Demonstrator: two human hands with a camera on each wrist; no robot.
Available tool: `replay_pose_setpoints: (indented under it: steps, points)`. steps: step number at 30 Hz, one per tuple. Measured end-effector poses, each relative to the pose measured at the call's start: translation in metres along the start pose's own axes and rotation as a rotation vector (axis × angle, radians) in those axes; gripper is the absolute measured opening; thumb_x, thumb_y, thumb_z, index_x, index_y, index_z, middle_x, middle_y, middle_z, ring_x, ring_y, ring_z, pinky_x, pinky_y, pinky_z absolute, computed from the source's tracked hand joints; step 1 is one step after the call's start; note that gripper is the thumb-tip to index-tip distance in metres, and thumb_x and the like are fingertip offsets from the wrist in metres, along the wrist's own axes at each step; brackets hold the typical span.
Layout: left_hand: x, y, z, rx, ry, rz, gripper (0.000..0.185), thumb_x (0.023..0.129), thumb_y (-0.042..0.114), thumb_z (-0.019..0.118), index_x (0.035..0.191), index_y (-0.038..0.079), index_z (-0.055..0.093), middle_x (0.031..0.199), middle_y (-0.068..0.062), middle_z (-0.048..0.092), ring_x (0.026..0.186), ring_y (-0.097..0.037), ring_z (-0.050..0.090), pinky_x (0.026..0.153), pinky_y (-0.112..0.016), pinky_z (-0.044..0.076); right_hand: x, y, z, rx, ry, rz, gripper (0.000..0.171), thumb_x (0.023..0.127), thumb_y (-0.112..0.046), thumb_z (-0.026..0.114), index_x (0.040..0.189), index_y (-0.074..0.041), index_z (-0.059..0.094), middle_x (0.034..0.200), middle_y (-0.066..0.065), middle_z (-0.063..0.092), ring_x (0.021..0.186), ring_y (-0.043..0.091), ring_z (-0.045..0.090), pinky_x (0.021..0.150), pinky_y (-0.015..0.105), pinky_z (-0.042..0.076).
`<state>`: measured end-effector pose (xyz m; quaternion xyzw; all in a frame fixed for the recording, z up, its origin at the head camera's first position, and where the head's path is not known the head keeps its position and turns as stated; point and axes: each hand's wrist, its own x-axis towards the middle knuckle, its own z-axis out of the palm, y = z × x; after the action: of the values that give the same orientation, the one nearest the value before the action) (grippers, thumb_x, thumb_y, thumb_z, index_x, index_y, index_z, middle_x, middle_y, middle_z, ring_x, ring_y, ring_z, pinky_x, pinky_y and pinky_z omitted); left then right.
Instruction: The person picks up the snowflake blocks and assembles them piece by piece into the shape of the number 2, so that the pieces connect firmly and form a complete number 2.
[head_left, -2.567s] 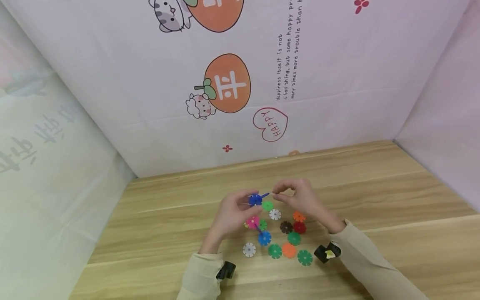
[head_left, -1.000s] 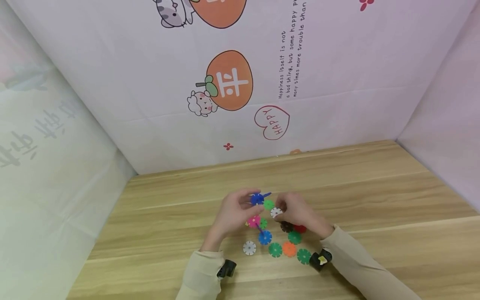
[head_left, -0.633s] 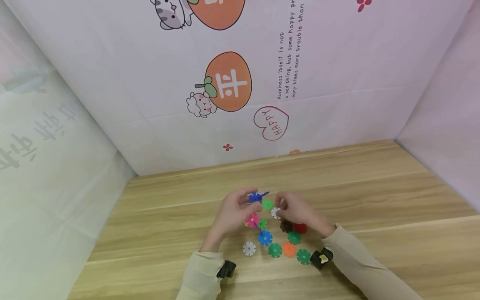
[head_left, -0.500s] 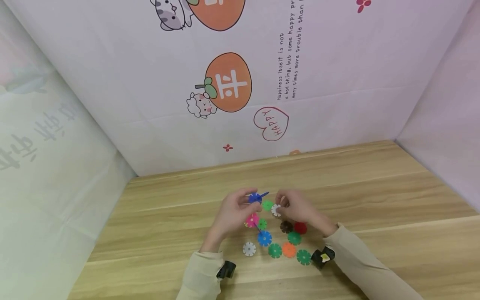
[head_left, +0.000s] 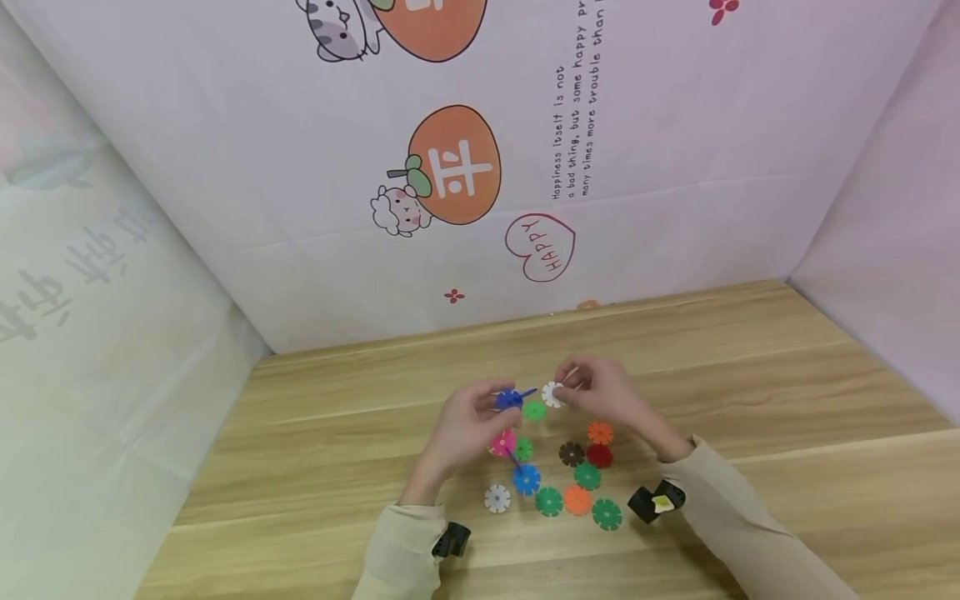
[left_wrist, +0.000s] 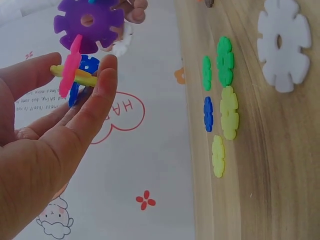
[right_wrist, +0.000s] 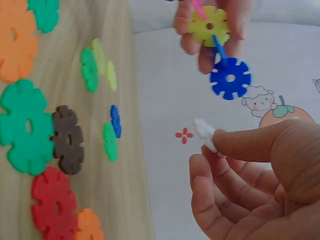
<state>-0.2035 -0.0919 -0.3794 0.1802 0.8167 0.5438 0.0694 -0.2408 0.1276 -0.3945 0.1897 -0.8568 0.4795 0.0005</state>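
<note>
While the left hand (head_left: 468, 425) grips a little cluster of snapped-together snowflake discs (left_wrist: 82, 60) up off the bench (head_left: 750, 400), fingers curled round the pink, yellow and blue pieces with a purple one sticking out on top, the right hand (head_left: 607, 396) pinches a single white disc (head_left: 552, 394) between thumb and fingertips, just beside the cluster and not quite touching it as far as I can tell. Both are held above the wood, toward the far side of the loose pile. Scattered flat on the bench below are more discs: a brown one (head_left: 572, 454), a red one (head_left: 599, 456), orange, several green ones and another white disc (head_left: 497, 498) nearest the left sleeve.
</note>
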Motion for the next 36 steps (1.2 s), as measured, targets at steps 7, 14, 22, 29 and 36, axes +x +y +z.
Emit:
replay_pose_setpoints:
  steps: [7,14,22,29,36]
  points:
    - [-0.010,0.024,-0.003,-0.006,-0.011,0.020,0.039,0.087,0.009,0.058,0.122,-0.004,0.049,0.108,-0.022,0.060,0.089,-0.027,0.064,0.080,-0.034,0.051,-0.001,-0.006,-0.004,0.166,-0.015,0.021,0.014,0.082,-0.010,0.065,0.091,0.000,0.060,0.079,0.011,0.065,0.071,0.033,0.062,0.060,0.039,0.054]
    - [-0.003,0.005,-0.001,0.056,-0.018,0.023,0.037,0.086,0.018,0.061,0.121,0.006,0.054,0.114,-0.017,0.059,0.096,-0.021,0.061,0.083,-0.032,0.049,-0.001,-0.008,-0.007,0.225,-0.078,0.025,0.014,0.084,-0.010,0.063,0.095,-0.001,0.061,0.084,0.012,0.064,0.073,0.034,0.062,0.062,0.038,0.055]
    - [0.003,-0.011,0.003,0.037,-0.051,0.063,0.037,0.087,0.025,0.060,0.120,0.009,0.055,0.111,-0.013,0.060,0.091,-0.018,0.063,0.079,-0.026,0.051,-0.002,-0.010,-0.005,0.267,-0.089,0.005,0.014,0.086,-0.011,0.061,0.097,-0.003,0.062,0.087,0.012,0.064,0.071,0.032,0.062,0.062,0.044,0.054]
    - [0.005,-0.011,0.006,-0.019,-0.043,0.091,0.031,0.089,0.021,0.057,0.114,0.003,0.060,0.095,-0.009,0.066,0.079,-0.023,0.065,0.069,-0.025,0.053,-0.004,-0.017,0.003,0.312,-0.036,0.014,0.016,0.084,-0.010,0.063,0.097,-0.001,0.062,0.087,0.013,0.065,0.069,0.030,0.063,0.063,0.046,0.053]
    - [0.000,0.004,0.004,-0.022,-0.018,0.066,0.025,0.089,0.017,0.056,0.110,0.004,0.062,0.090,-0.006,0.067,0.078,-0.019,0.065,0.072,-0.028,0.053,-0.005,-0.018,0.005,0.351,0.002,0.000,0.015,0.083,-0.008,0.064,0.096,-0.001,0.064,0.086,0.013,0.066,0.070,0.025,0.064,0.064,0.041,0.054]
